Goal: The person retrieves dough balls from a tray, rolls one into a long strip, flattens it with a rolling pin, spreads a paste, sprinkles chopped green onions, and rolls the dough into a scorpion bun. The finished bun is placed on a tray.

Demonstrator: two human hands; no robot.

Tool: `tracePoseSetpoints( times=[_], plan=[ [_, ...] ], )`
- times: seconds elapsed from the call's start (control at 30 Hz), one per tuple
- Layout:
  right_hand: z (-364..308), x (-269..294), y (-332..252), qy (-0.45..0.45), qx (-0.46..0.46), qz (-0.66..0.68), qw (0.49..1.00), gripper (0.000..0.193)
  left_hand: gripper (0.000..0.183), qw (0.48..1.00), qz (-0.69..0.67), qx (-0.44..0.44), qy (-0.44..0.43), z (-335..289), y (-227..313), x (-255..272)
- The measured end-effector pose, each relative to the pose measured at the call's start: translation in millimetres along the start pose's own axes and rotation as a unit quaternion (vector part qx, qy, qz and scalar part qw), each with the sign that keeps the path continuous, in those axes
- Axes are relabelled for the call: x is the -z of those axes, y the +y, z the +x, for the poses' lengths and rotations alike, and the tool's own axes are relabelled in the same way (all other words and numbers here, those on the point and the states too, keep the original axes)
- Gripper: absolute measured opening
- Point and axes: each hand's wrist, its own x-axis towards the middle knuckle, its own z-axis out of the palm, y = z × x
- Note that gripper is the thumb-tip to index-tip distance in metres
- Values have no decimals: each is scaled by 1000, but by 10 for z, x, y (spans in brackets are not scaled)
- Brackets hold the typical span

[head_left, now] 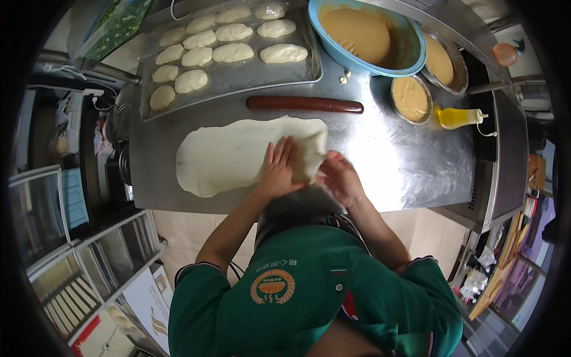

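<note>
Resting the left hand [279, 174] open and flat on the dough [220, 156], gripping nothing, and pinching the dough's right edge in the nearly closed grip of the right hand [341, 179].

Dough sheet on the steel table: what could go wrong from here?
1. Tear or uneven stretch: the dough sheet looks thin and is rumpled at its right end, between the flat left hand and the right hand at its edge.
2. Slipping off: its near edge lies close to the front edge of the steel table, so a tug might drag it over.
3. Rolling pin: lying loose just beyond the sheet, it could roll onto it if bumped.
</note>
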Motion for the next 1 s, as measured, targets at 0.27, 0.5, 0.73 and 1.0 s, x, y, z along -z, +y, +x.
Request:
tracePoseSetpoints(
  times=[0.27,0.5,0.73,1.0],
  plan=[
    [-1172,-87,-1612,-431,51,102,895,41,56,862,-351,179,318,254,605,107],
    [-1126,3125,-3772,-176,450,-3,875,56,44,896,-248,44,365,1609,2595,105],
    [-347,6308,-3253,330,411,-391,754,12,86,993,-28,-75,-83,2168,3068,-1304],
    [-759,6663,-3320,433,330,-488,682,18,78,999,0,-30,-25,1291,2124,-824]
  ],
)
